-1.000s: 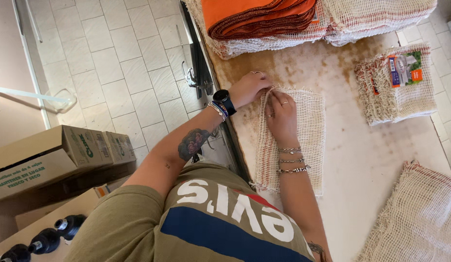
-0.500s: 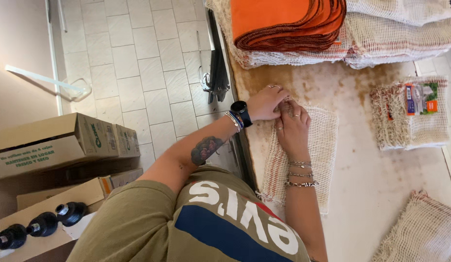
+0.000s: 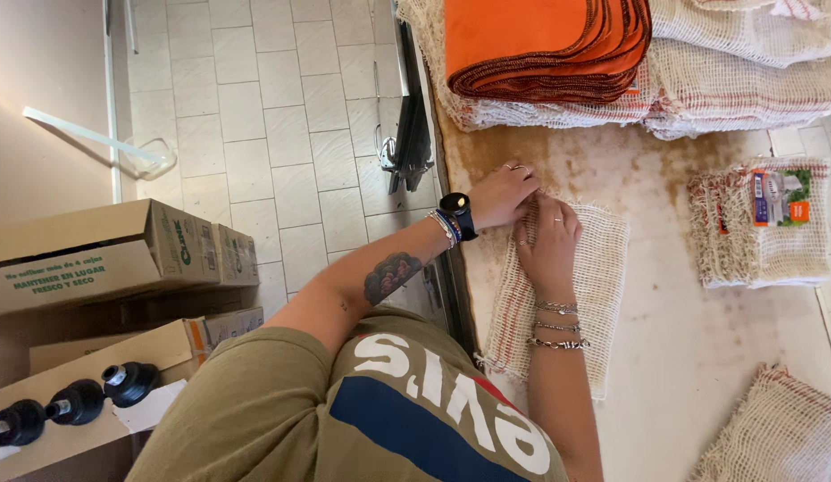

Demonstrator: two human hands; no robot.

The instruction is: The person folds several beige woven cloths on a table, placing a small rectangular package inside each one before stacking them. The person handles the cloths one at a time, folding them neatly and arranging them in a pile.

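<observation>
The mesh cloth (image 3: 603, 295) lies flat near the left edge of the worktop (image 3: 692, 357), its long axis running from the person's body toward the far stacks. Both hands sit at its far left corner: the left hand (image 3: 503, 195) pinches the edge and the right hand (image 3: 549, 239) presses flat on top, touching the left.

Both hands (image 3: 531, 223) on mesh cloth (image 3: 603, 295) flat on bench (image 3: 692, 357); cloth stacks (image 3: 612, 62) behind, packaged cloth (image 3: 759, 223) right, boxes (image 3: 103, 254) on floor left.

Bright daylight, soft shadows, sharp, slight edge distortion
</observation>
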